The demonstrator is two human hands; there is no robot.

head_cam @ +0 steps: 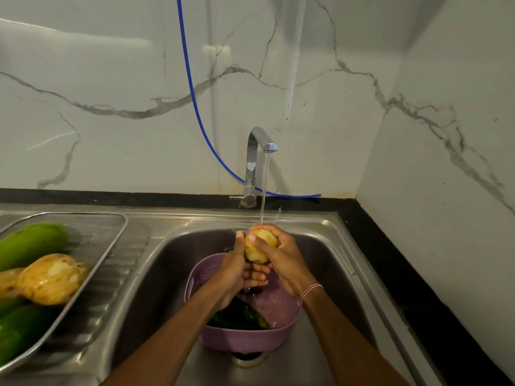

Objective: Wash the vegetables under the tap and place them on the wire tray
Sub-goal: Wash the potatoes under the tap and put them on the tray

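Both grips are grasping one potato under the running tap, above the purple colander in the sink, the left grip cupping it beneath, the right grip wrapping its top.

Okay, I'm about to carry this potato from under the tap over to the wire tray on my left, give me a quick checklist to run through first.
1. Hold on the potato: ok. The right hand wraps round it, and the left hand cups its side and underside.
2. Rinse: ok. The tap runs and the stream lands on top of the potato.
3. Potato clean all round: cannot tell, the hands cover much of it.
4. Room on the wire tray: ok. Bare mesh shows at its far right end, beyond the green gourd.
5. Purple colander emptied: not ok. A dark green vegetable lies in it.
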